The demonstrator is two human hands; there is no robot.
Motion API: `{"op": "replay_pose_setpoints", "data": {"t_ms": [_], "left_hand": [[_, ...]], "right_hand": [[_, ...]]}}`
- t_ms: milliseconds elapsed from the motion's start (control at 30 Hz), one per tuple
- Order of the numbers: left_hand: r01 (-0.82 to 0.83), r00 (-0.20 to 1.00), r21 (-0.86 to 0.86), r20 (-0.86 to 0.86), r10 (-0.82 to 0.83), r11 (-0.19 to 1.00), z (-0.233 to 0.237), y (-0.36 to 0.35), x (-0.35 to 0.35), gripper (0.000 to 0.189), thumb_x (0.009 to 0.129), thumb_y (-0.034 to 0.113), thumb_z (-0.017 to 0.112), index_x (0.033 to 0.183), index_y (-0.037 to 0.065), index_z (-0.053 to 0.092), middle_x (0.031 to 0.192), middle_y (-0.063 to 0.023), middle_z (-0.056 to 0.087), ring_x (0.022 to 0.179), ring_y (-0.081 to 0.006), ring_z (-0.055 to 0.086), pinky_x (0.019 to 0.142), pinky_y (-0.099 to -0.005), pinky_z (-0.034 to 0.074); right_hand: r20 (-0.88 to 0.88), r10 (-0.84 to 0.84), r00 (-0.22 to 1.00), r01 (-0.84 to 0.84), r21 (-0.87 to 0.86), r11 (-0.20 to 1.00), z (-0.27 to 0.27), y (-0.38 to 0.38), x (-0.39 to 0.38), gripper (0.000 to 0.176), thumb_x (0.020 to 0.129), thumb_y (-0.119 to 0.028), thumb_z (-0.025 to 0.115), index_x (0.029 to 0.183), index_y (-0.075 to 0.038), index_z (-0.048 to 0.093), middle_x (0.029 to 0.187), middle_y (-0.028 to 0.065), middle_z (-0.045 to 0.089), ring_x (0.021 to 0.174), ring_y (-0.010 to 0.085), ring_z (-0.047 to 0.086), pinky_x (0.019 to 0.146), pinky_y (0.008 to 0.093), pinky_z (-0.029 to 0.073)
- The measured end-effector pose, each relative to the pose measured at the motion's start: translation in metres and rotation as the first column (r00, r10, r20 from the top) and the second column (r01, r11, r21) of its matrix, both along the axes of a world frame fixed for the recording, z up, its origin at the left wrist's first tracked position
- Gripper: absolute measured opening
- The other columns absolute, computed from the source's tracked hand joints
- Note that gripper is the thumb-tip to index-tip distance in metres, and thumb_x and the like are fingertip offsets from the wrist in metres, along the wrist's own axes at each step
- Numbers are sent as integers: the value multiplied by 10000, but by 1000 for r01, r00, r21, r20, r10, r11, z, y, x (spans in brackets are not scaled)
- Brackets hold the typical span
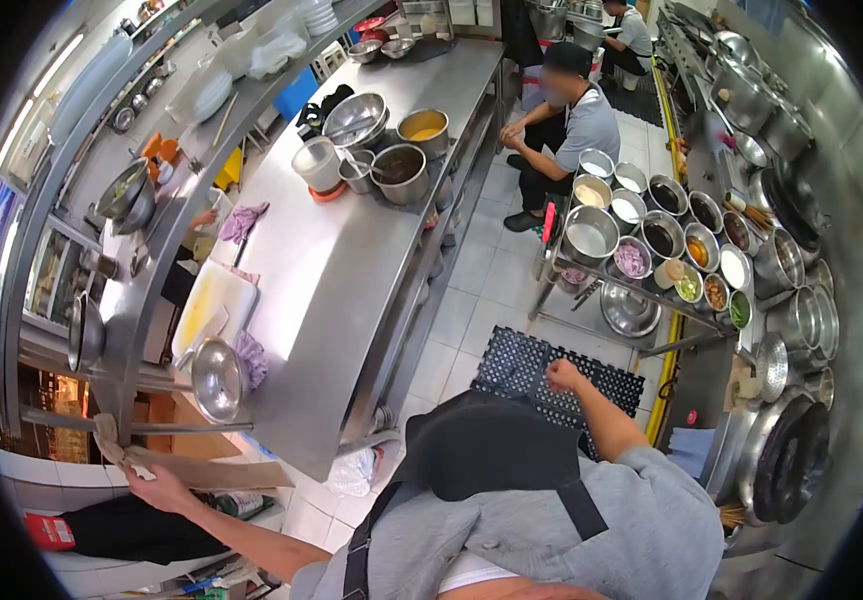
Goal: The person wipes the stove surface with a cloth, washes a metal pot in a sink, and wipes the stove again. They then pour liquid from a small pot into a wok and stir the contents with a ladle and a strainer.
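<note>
At the lower left, my left hand reaches out with its fingers closed on a beige cloth, which hangs by the end of the shelf rail. A brown cardboard-like strip lies just beside that hand. My right hand is held in front of my body with curled fingers, and nothing shows in it. Below it on the floor is a black perforated mat. A steel bowl stands at the near left end of the steel table, beside a white cutting board and purple cloths.
A long steel table runs forward, with pots and bowls on it. To the right, a stand holds several food containers. A seated person is beyond, with another farther back. A black cloth lies low left.
</note>
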State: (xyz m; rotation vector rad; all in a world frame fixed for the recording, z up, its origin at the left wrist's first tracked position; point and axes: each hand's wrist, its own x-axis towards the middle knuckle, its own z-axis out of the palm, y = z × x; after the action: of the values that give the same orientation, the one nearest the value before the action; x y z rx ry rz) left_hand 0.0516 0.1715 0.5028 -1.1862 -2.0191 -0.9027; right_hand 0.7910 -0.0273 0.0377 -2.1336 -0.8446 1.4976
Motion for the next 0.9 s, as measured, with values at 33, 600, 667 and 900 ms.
{"op": "replay_pose_setpoints", "data": {"t_ms": [33,600,667,900], "left_hand": [[-27,993,56,-111,33,998,1,8,16,336,905,157,585,1188,-25,588,1152,-184,638,1052,-311,622,894,-394,490],[833,92,-448,690,-718,-324,-71,294,391,466,863,148,649,1286,1,518,1225,-211,573,1040,-370,595,900,-412,482],[746,27,-516,656,-754,-422,-91,303,432,454,855,127,651,1274,4,527,1232,-227,569,1115,-408,552,942,-435,456],[422,5,-440,875,-483,-793,-125,248,512,467,846,133,660,1274,-3,535,1192,-226,604,1052,-375,607,876,-401,498]], "right_hand": [[16,13,1000,-13,1,1000,-7,2,1,267,924,-208,521,791,-5,633,632,93,648,498,183,629,458,330,528],[11,-548,836,538,-211,816,27,-32,-39,268,904,-109,486,702,-7,630,585,139,600,518,263,627,458,417,517],[67,-504,861,508,-55,860,21,-56,-48,307,872,-157,493,616,-30,606,550,115,606,456,234,595,462,374,510],[21,-872,489,853,-221,473,63,-118,-119,253,895,-151,547,1076,12,615,794,105,684,525,181,647,423,300,495]]}}
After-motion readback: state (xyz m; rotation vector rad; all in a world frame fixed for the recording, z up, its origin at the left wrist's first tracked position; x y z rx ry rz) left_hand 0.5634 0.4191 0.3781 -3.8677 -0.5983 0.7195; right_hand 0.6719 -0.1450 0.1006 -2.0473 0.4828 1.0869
